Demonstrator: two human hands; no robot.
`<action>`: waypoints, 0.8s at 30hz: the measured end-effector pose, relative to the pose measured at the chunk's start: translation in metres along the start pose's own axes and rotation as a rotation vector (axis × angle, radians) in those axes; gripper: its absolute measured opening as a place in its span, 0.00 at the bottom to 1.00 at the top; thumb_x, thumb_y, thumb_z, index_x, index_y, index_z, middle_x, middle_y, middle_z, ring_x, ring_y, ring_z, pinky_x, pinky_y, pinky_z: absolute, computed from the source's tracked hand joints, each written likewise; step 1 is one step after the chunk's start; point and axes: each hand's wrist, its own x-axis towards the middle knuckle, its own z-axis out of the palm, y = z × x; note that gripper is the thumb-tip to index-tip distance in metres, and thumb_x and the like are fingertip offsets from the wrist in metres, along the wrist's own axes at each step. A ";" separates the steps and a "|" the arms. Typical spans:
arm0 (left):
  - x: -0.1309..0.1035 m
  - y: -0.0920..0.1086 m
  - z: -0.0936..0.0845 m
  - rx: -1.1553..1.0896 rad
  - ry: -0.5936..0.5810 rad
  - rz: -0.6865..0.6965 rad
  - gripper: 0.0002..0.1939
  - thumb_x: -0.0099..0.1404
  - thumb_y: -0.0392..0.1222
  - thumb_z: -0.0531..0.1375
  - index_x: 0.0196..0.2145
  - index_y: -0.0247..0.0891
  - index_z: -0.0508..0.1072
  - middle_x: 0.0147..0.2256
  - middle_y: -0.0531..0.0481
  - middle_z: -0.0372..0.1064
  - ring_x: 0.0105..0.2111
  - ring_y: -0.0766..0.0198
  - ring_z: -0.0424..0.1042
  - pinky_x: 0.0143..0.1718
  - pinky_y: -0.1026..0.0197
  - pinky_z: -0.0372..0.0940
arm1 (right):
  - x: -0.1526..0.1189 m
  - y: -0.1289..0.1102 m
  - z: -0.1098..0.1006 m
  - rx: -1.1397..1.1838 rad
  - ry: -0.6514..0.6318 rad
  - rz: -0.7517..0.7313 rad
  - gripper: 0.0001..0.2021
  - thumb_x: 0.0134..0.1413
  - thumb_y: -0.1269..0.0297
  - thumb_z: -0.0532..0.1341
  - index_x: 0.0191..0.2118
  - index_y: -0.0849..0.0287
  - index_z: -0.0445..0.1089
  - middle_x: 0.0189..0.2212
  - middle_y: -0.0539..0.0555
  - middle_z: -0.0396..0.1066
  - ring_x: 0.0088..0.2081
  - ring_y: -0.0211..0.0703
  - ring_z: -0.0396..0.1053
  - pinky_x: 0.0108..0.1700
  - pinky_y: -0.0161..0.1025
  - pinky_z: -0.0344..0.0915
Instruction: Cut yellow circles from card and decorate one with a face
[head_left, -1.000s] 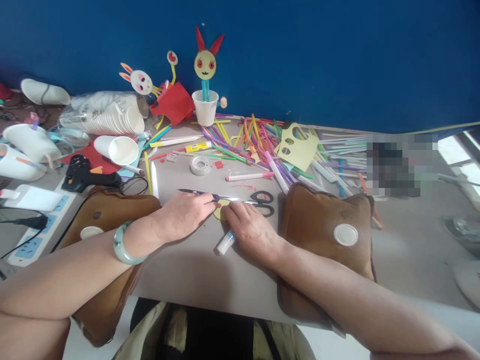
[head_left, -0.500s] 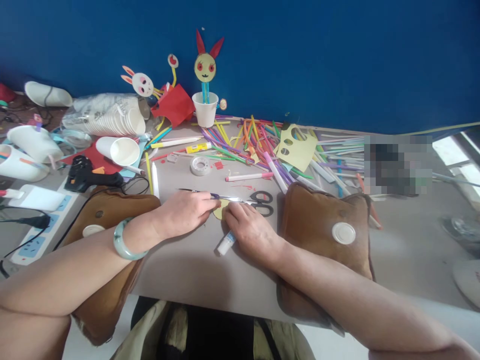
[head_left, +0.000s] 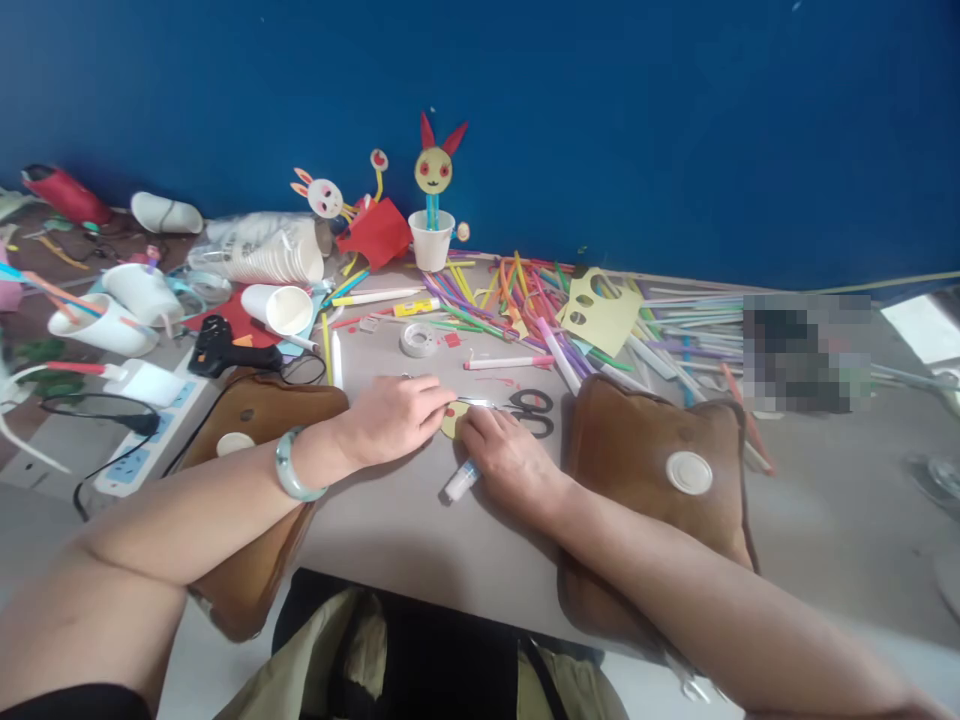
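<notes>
A small pale-yellow paper disc point(head_left: 452, 427) lies on the tabletop point(head_left: 382, 530) between the two hands, flat and rounded, with a red spot near its upper left and its right side covered. Taking the disc as the clock's centre, the left hand point(head_left: 397, 418) is at nine o'clock, its fingers bent together at the edge; the right hand point(head_left: 510, 455) is at four, fingers curled over the rim. I cannot tell whether either pinches it. A clear-ended tube point(head_left: 461, 482) pokes from under the right hand at six; dark-handled scissors point(head_left: 532, 402) lie at three.
</notes>
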 end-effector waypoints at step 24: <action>0.032 -0.124 -0.029 0.140 -0.204 -0.699 0.11 0.58 0.40 0.59 0.35 0.35 0.80 0.37 0.40 0.77 0.38 0.51 0.74 0.39 0.57 0.64 | 0.006 -0.005 -0.010 -0.033 -0.129 0.026 0.09 0.54 0.82 0.55 0.36 0.67 0.71 0.37 0.61 0.68 0.37 0.48 0.66 0.39 0.42 0.60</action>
